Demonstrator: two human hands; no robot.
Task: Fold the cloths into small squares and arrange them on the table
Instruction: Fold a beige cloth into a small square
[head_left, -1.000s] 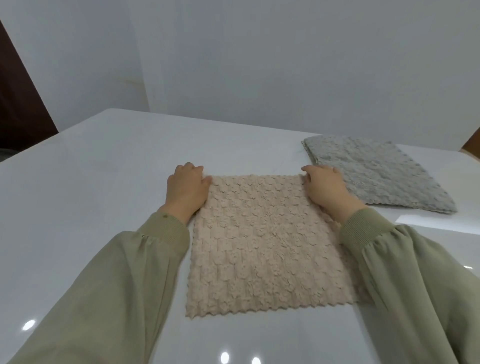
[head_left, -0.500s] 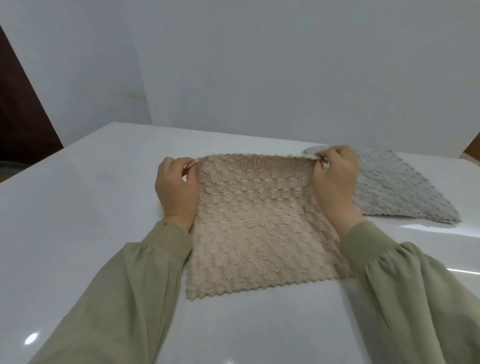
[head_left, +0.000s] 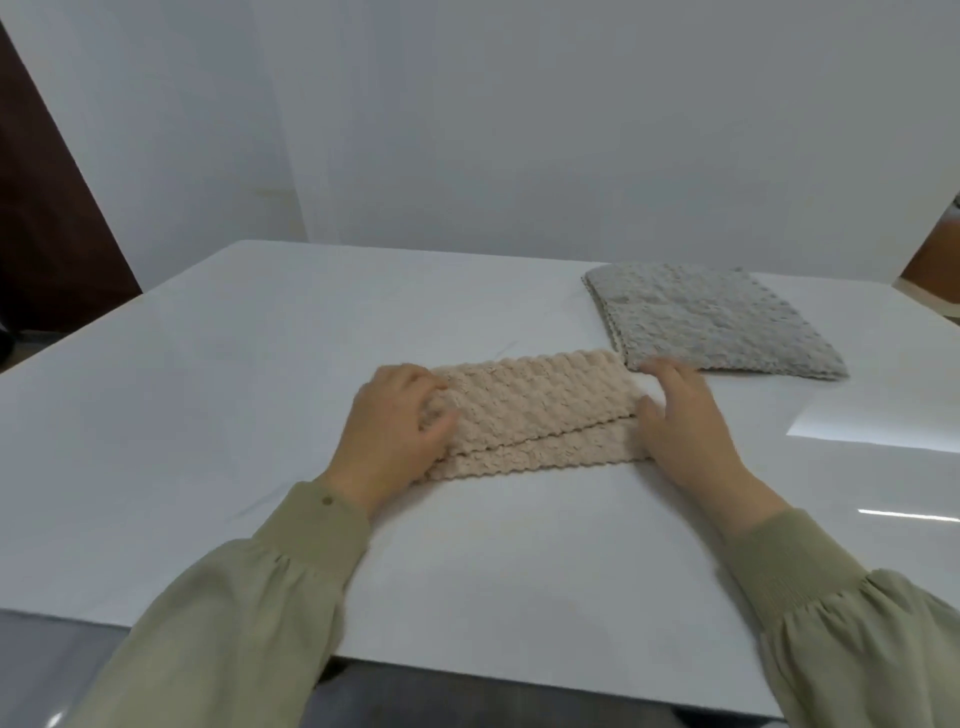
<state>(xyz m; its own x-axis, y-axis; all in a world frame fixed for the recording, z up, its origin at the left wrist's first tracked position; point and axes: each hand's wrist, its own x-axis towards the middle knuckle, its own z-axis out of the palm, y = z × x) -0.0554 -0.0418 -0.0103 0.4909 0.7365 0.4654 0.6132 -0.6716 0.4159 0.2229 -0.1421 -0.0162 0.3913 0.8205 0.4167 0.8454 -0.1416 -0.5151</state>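
Note:
A beige textured cloth (head_left: 535, 415) lies folded in half on the white table (head_left: 208, 415), a wide strip with its top layer stopping short of the near edge. My left hand (head_left: 392, 431) rests on the cloth's left end, fingers curled over the top layer. At the right end sits my right hand (head_left: 685, 426), thumb against the fold, fingers spread flat on the table. A grey cloth (head_left: 706, 322) lies flat at the back right, its near left corner almost touching the beige cloth.
White walls stand behind the table. The table's near edge (head_left: 467, 670) runs below my sleeves. A dark brown panel (head_left: 47, 234) is at the far left, and a brown object (head_left: 935, 260) shows at the far right edge.
Both hands lifted the beige cloth's far edge and brought it toward me, laying it over the near half. The cloth went from a flat square to a folded strip.

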